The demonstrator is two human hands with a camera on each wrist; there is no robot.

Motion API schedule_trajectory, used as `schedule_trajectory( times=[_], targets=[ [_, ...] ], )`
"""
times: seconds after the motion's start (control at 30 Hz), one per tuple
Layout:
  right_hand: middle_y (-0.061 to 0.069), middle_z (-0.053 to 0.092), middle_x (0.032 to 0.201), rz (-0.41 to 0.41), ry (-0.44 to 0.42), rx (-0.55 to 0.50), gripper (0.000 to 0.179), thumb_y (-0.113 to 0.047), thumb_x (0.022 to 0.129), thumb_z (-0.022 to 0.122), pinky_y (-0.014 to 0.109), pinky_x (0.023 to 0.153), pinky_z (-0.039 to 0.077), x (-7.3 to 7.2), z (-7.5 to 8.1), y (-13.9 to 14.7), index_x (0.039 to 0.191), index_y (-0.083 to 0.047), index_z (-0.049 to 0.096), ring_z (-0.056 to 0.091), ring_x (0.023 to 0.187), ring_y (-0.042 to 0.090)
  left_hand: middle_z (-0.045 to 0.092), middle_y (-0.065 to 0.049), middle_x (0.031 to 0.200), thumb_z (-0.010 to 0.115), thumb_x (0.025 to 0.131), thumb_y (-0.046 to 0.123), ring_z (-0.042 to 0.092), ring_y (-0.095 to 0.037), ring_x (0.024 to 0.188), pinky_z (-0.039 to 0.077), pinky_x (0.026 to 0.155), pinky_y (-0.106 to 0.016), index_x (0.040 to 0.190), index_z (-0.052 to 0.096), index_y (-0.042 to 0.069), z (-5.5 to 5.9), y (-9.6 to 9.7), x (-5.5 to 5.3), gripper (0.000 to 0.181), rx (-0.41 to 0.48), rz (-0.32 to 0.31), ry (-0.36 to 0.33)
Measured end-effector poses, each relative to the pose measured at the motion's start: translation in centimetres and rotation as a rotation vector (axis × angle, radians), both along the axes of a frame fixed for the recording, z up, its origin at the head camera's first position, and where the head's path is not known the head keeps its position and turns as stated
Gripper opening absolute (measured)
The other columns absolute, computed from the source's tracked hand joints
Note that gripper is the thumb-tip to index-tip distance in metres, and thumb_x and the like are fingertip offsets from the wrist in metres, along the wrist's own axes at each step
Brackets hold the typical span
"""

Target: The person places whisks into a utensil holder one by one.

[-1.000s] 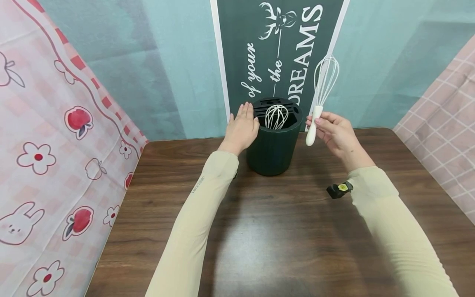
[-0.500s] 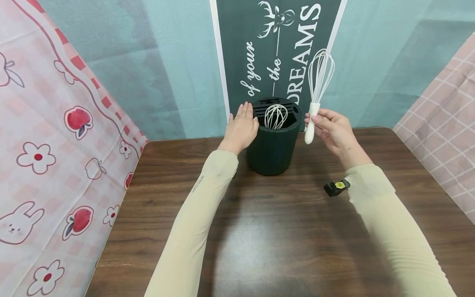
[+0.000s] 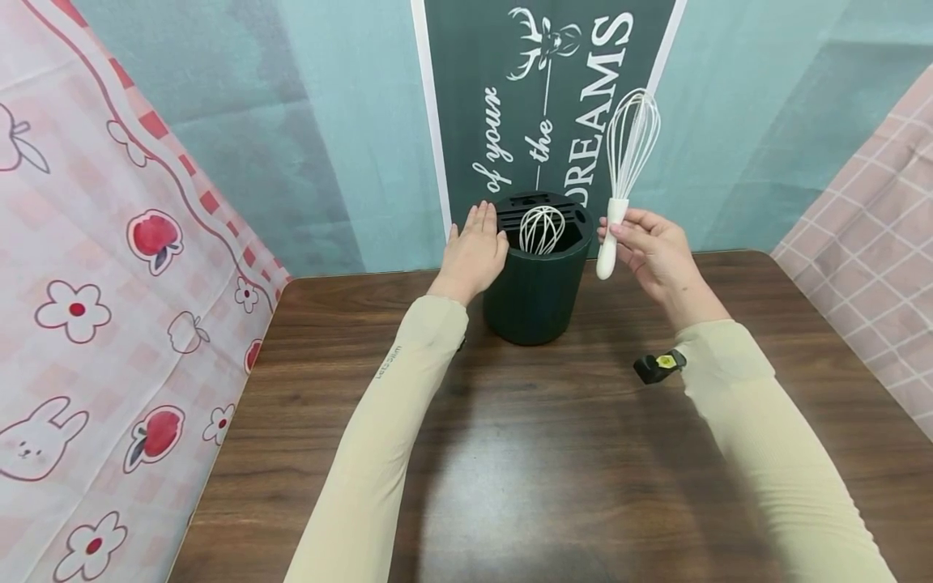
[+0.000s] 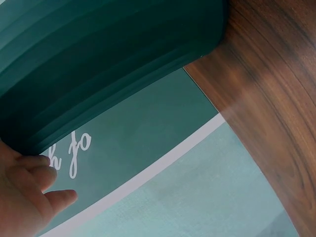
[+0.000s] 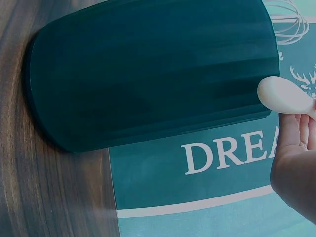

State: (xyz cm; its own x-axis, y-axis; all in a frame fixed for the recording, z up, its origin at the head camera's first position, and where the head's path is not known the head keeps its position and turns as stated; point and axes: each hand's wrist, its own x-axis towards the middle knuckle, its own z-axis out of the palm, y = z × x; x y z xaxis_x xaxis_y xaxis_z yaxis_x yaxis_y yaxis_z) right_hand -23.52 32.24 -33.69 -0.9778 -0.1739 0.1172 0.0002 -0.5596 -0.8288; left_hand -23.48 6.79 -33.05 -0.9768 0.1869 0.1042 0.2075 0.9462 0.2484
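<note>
A dark green utensil holder (image 3: 534, 300) stands upright near the table's back edge, with slots in part of its top. The white wire head of one whisk (image 3: 542, 230) pokes out of its wide opening; that whisk's lower part is hidden inside. My left hand (image 3: 472, 253) rests on the holder's left rim, fingers straight. To the right of the holder, my right hand (image 3: 652, 253) pinches a second white whisk (image 3: 612, 235) by its handle, wires pointing up. In the right wrist view the rounded handle end (image 5: 281, 94) overlaps the holder's upper side.
The brown wooden table (image 3: 510, 453) runs up to a blue-green backdrop (image 3: 350, 121) with a dark lettered panel. A fruit-and-rabbit patterned cloth (image 3: 109, 324) hangs at left, a pink checked one (image 3: 875, 219) at right.
My right hand has shifted slightly left and up with the whisk, whose wire head stands more upright and higher. My left hand and the holder have stayed in place.
</note>
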Motion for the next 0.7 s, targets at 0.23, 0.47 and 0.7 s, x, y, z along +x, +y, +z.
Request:
schedule_trajectory(
  times=[0.23, 0.47, 0.7],
  targets=[
    [0.016, 0.07, 0.094, -0.02, -0.002, -0.013, 0.014, 0.011, 0.086, 0.061, 0.031, 0.078, 0.055, -1.3, 0.4, -1.2, 0.099, 0.005, 0.064, 0.069, 0.085, 0.022, 0.012, -0.007, 0.159, 0.021, 0.105, 0.033, 0.006, -0.018, 0.145, 0.01, 0.115, -0.043, 0.153, 0.012, 0.005, 0.2, -0.9, -1.9, 0.057, -0.01, -0.023, -0.007],
    [0.017, 0.069, 0.096, -0.017, 0.003, -0.019, 0.016, 0.011, 0.086, 0.061, 0.03, 0.079, 0.054, -1.8, 0.7, -1.3, 0.101, 0.005, 0.063, 0.069, 0.086, 0.023, 0.014, -0.008, 0.159, 0.022, 0.105, 0.033, 0.008, -0.019, 0.145, 0.011, 0.115, -0.044, 0.153, 0.014, 0.004, 0.4, -0.8, -2.1, 0.056, -0.007, -0.014, -0.003],
    [0.017, 0.069, 0.094, -0.023, 0.015, -0.043, 0.017, 0.013, 0.086, 0.06, 0.03, 0.08, 0.054, -1.8, 0.8, -1.5, 0.101, 0.006, 0.063, 0.069, 0.086, 0.023, 0.011, -0.007, 0.159, 0.021, 0.105, 0.033, 0.007, -0.019, 0.145, 0.01, 0.115, -0.043, 0.153, 0.013, 0.005, 0.5, -0.8, -2.1, 0.057, -0.009, -0.014, -0.014]
  ],
)
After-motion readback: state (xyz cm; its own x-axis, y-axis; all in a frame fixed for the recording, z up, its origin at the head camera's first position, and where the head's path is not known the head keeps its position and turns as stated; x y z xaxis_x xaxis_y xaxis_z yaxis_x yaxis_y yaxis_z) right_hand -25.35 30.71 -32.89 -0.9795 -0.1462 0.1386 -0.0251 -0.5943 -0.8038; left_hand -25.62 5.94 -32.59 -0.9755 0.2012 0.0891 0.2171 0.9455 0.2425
